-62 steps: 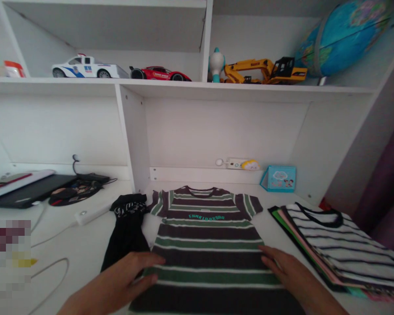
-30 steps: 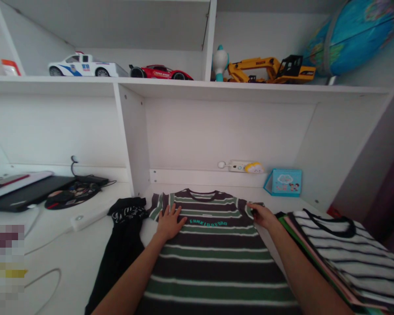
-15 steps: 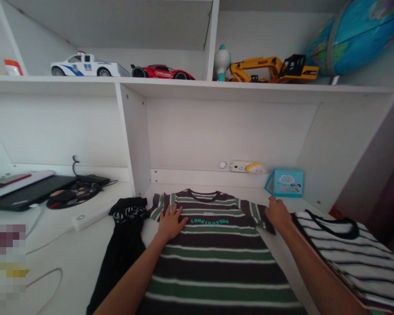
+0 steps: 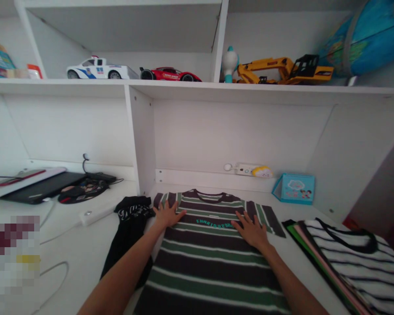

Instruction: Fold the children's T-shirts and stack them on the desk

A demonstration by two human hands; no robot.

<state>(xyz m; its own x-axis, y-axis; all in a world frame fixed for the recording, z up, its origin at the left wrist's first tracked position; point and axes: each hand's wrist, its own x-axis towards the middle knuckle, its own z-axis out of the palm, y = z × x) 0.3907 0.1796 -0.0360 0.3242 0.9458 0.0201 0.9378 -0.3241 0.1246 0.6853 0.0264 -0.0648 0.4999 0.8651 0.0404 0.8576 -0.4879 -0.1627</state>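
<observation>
A striped T-shirt [image 4: 213, 258] in dark brown, green and white lies spread face up on the white desk, its collar toward the back panel and both sleeves out to the sides. My left hand [image 4: 167, 214] rests flat on it near the left sleeve, fingers spread. On the right side of the chest, my right hand [image 4: 252, 228] also lies flat with fingers apart, partly covering the end of the green lettering. A black garment [image 4: 128, 236] with white print lies just left of the shirt, partly behind my left forearm.
Folded clothes, a striped white shirt [image 4: 351, 249] on top, are stacked at the right. A blue desk calendar [image 4: 297, 188] and power strip [image 4: 246, 169] are at the back. Left are a laptop [image 4: 42, 188] and a white cable [image 4: 65, 267]. Toys line the shelf [image 4: 184, 87] above.
My right hand has let go of the right sleeve and moved left onto the shirt's chest, opening flat. The left hand has shifted slightly toward the left sleeve. The view has turned a little left.
</observation>
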